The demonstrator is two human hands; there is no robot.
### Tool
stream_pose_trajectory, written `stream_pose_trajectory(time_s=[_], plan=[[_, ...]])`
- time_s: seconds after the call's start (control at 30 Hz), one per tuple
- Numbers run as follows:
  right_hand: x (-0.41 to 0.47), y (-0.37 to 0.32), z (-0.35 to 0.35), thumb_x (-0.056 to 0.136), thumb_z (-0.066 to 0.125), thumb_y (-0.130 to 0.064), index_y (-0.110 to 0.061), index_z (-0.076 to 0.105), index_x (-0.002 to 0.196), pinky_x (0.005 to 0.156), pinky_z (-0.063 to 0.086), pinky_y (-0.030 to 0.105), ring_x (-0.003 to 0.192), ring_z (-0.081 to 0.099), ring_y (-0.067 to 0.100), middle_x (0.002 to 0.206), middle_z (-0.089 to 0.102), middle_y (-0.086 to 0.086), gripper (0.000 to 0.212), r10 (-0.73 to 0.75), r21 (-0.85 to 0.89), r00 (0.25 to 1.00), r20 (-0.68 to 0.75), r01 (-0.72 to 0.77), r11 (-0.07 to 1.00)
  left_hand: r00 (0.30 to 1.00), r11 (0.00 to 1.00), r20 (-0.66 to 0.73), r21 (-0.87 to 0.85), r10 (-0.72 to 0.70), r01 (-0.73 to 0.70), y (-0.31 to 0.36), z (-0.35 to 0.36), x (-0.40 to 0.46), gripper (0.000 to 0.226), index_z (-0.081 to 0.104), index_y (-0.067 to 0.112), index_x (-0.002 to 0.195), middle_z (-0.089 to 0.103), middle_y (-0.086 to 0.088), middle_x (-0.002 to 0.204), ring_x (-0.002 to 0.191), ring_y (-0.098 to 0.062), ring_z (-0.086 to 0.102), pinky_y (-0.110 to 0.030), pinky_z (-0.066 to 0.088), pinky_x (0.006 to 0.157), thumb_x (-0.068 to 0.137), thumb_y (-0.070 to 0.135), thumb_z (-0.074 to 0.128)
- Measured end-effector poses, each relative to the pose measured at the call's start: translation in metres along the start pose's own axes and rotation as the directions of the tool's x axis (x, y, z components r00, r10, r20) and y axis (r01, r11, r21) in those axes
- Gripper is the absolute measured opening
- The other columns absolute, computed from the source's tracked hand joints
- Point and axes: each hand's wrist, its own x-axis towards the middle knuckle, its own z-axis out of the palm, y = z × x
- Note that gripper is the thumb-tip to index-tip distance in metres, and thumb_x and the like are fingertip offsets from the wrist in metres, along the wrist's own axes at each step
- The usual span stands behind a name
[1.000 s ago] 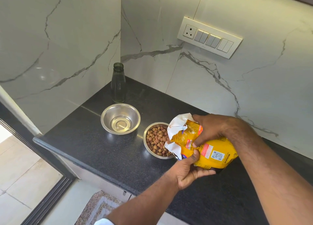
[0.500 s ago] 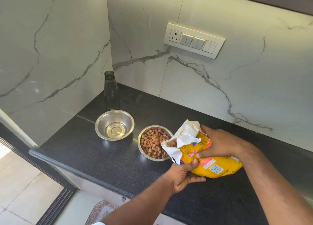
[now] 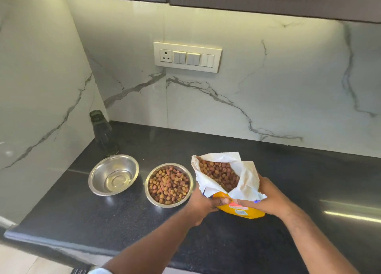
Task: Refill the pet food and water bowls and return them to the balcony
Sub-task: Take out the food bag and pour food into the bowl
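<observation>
Two steel bowls stand side by side on the black counter [image 3: 226, 253]. The food bowl [image 3: 169, 184] is full of brown kibble. Left of it, the other bowl [image 3: 113, 174] holds a little clear liquid at its bottom. Just right of the food bowl I hold a yellow pet food bag [image 3: 226, 179] upright, its white-lined mouth open and kibble showing inside. My left hand [image 3: 203, 202] grips the bag's lower left side. My right hand [image 3: 266, 197] grips its right side.
A dark glass bottle [image 3: 104, 132] without a cap stands in the back left corner behind the bowls. A switch panel [image 3: 187, 57] is on the marble wall. The counter's front edge runs along the lower left, with pale floor below.
The bag has swung from tipped over the food bowl to upright, and moved right, away from the bowl. Both hands stay on it. The camera has tilted up.
</observation>
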Motion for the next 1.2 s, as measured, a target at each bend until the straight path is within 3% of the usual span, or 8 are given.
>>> stream_pose_trajectory(time_s=[0.13,0.23,0.37,0.53,0.67,0.8,0.97,1.2], plan=[[-0.001,0.032,0.017,0.074,0.095,-0.023,-0.030,0.058,0.123,0.070,0.048,0.002,0.103,0.063,-0.005,0.109,0.065,-0.022,0.063,0.035,0.182,0.997,-0.070,-0.021,0.983,0.998,0.971,-0.006,0.231,0.070,-0.067,0.008,-0.006,0.022,0.120,0.039,0.026,0.148,0.068,0.003,0.134,0.124,-0.016,0.066,-0.043,0.060,0.099,0.049,0.027,0.106],[0.002,0.049,0.031,0.083,0.087,-0.005,-0.019,0.055,0.127,0.070,0.047,0.001,0.094,0.057,-0.010,0.106,0.061,-0.021,0.056,0.097,0.329,0.988,-0.116,-0.054,0.943,0.994,0.926,0.014,0.363,0.105,-0.103,0.006,-0.011,0.040,0.122,0.036,0.025,0.151,0.064,0.004,0.141,0.131,-0.017,0.061,-0.045,0.057,0.104,0.049,0.025,0.103],[0.004,0.073,0.049,0.056,0.099,-0.043,-0.017,0.054,0.126,0.080,0.050,0.010,0.099,0.062,0.002,0.110,0.064,-0.013,0.087,0.115,0.340,0.980,-0.163,-0.054,0.939,0.990,0.840,0.055,0.523,0.133,-0.142,0.008,-0.014,0.054,0.120,0.036,0.024,0.151,0.060,0.007,0.142,0.131,-0.014,0.058,-0.043,0.055,0.106,0.050,0.030,0.100],[0.003,0.095,0.063,0.079,0.078,0.019,-0.001,0.050,0.140,0.076,0.051,0.011,0.112,0.065,0.029,0.118,0.064,0.005,0.071,0.128,0.317,0.976,-0.178,-0.066,0.946,0.993,0.800,0.090,0.588,0.079,-0.117,0.012,-0.019,0.068,0.111,0.037,0.030,0.146,0.061,0.013,0.136,0.126,-0.012,0.061,-0.040,0.059,0.099,0.056,0.021,0.102],[0.013,0.091,0.071,0.059,0.096,-0.056,-0.018,0.039,0.146,0.100,0.049,0.019,0.125,0.061,0.012,0.129,0.058,-0.013,0.111,0.127,0.350,0.958,-0.256,-0.031,0.936,0.991,0.791,0.128,0.602,0.038,-0.108,0.022,-0.023,0.081,0.114,0.038,0.036,0.148,0.062,0.013,0.138,0.128,-0.014,0.061,-0.045,0.058,0.102,0.055,0.023,0.104],[0.016,0.091,0.075,0.076,0.081,0.013,-0.016,0.038,0.151,0.104,0.055,0.039,0.123,0.063,0.020,0.132,0.060,0.002,0.091,0.077,0.305,0.955,-0.286,0.015,0.952,0.989,0.781,0.145,0.617,0.005,-0.095,0.032,-0.024,0.090,0.109,0.039,0.033,0.147,0.062,0.009,0.137,0.127,-0.017,0.061,-0.037,0.060,0.098,0.059,0.015,0.101],[0.024,0.072,0.075,0.061,0.076,-0.086,-0.030,0.035,0.149,0.097,0.042,0.002,0.126,0.049,-0.019,0.140,0.049,-0.023,0.111,0.020,0.362,0.937,-0.349,0.114,0.925,0.985,0.795,0.173,0.597,0.001,-0.106,0.038,-0.023,0.094,0.094,0.039,0.031,0.141,0.060,0.013,0.129,0.116,-0.007,0.060,-0.013,0.057,0.075,0.070,-0.001,0.092],[0.020,0.064,0.075,0.060,0.065,-0.095,-0.037,0.036,0.143,0.095,0.039,-0.003,0.124,0.049,-0.010,0.137,0.045,-0.027,0.106,-0.017,0.349,0.919,-0.394,0.167,0.922,0.985,0.826,0.169,0.553,0.016,-0.108,0.037,-0.022,0.093,0.091,0.043,0.036,0.137,0.062,0.010,0.131,0.119,-0.012,0.061,-0.018,0.059,0.082,0.069,0.003,0.094]])
